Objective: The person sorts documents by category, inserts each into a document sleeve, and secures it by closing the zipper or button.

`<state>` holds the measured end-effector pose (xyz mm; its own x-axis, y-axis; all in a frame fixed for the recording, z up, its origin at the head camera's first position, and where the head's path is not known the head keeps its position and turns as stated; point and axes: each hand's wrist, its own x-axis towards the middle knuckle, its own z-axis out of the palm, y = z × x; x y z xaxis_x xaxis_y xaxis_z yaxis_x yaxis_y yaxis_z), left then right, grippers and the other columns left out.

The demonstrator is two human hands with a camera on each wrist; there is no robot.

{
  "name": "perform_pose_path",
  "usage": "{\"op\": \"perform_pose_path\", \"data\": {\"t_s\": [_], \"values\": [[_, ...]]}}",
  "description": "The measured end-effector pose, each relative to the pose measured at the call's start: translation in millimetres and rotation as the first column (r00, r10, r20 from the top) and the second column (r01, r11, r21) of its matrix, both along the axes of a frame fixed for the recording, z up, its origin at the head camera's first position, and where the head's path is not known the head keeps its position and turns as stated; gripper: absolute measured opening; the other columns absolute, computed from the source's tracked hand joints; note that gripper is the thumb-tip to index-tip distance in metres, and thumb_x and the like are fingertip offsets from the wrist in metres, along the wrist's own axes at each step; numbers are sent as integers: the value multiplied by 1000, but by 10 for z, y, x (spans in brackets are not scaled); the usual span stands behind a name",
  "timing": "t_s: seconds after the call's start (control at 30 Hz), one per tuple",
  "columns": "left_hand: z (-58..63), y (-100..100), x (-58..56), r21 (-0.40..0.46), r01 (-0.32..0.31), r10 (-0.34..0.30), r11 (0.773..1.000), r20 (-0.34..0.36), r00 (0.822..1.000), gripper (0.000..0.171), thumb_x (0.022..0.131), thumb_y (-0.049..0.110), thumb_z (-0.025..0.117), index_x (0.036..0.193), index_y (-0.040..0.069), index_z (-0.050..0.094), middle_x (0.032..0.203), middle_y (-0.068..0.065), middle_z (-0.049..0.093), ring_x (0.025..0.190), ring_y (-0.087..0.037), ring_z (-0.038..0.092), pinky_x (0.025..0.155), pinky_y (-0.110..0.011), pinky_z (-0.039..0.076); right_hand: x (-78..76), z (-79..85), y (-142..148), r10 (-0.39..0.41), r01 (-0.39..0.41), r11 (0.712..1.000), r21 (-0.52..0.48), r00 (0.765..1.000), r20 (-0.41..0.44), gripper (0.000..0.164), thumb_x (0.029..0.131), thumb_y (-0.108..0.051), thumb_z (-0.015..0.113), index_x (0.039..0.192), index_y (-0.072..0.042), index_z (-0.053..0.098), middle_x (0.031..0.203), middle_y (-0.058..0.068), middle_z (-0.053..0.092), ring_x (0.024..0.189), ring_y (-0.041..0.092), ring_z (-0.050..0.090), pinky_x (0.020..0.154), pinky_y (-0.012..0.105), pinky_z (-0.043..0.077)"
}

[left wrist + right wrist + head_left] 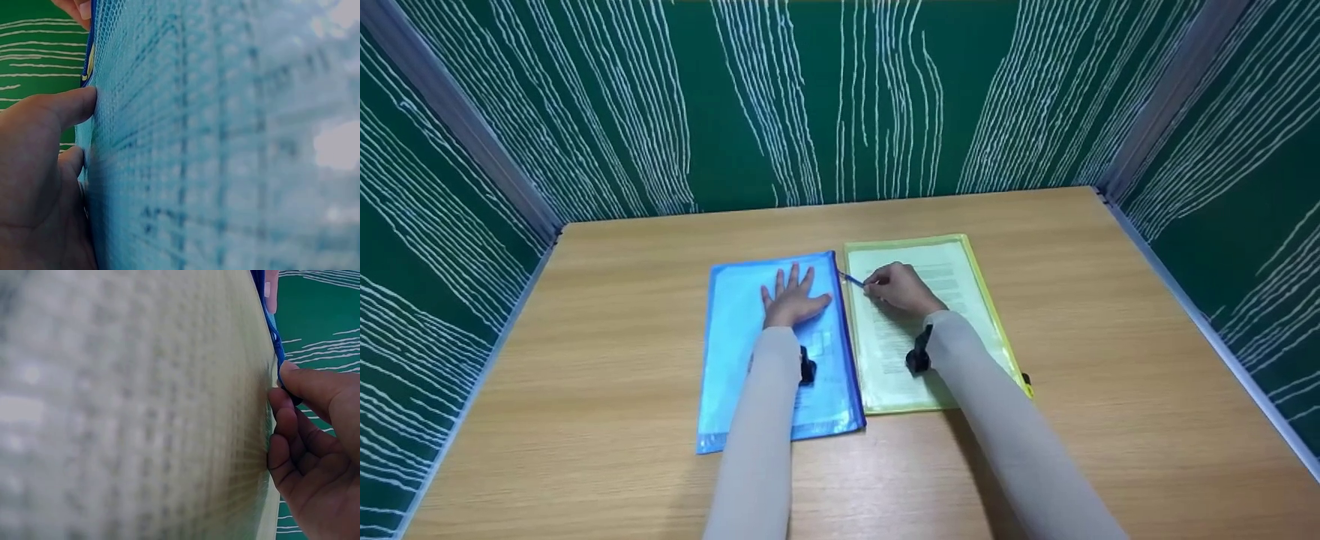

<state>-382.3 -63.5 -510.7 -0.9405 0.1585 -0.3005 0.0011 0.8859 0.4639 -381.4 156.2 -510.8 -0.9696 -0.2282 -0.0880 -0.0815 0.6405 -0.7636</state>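
Observation:
A blue mesh zip pouch [735,375] with papers inside lies flat on the table, its dark blue zip along the right edge. My left hand [795,304] rests on it with fingers spread. From the zip's upper end a blue zip pull cord [851,279] stretches to the right. My right hand [904,289] pinches that cord between thumb and curled fingers, over a yellow zip pouch [885,375] with a printed sheet inside. In the right wrist view the blue cord [277,343] runs down into the pinch, and the other fingers touch the yellow pouch.
The two pouches lie side by side on a wooden table [607,360]. A dark zip pull [1027,379] shows at the yellow pouch's lower right corner. Green panels [825,97] with white wavy lines stand behind and at both sides.

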Motion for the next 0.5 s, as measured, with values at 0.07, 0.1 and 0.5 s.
{"op": "perform_pose_path", "data": {"t_s": [0.07, 0.1, 0.5], "values": [[-16, -16, -13, -1, -11, 11, 1000, 0, 1000, 77, 93, 59, 44, 155, 29, 11, 163, 1, -7, 148, -27, -18, 115, -56, -16, 1, -7, -10, -2, 2, 1000, 5, 1000, 19, 18, 93, -18, 63, 104, -9, 74, 92, 6, 69, 72, 14, 55, 61, 24, 45], [-20, -22, -20, 0, -16, 16, 1000, 0, 1000, 77, 93, 59, 44, 155, 29, 11, 163, 1, -7, 148, -27, -18, 115, -56, -16, 2, -6, -13, -5, 5, 1000, 6, 1000, 28, 18, 93, -18, 63, 104, -10, 74, 92, 5, 69, 72, 14, 55, 61, 24, 44], [-8, -29, -78, 18, -69, 69, 997, -8, 998, 76, 93, 57, 45, 155, 28, 13, 163, 0, -6, 148, -28, -18, 115, -57, -16, -5, -11, -17, 26, -26, 999, 23, 1000, -16, 18, 93, -18, 64, 104, -8, 75, 99, 8, 71, 77, 15, 56, 67, 24, 45]]}}
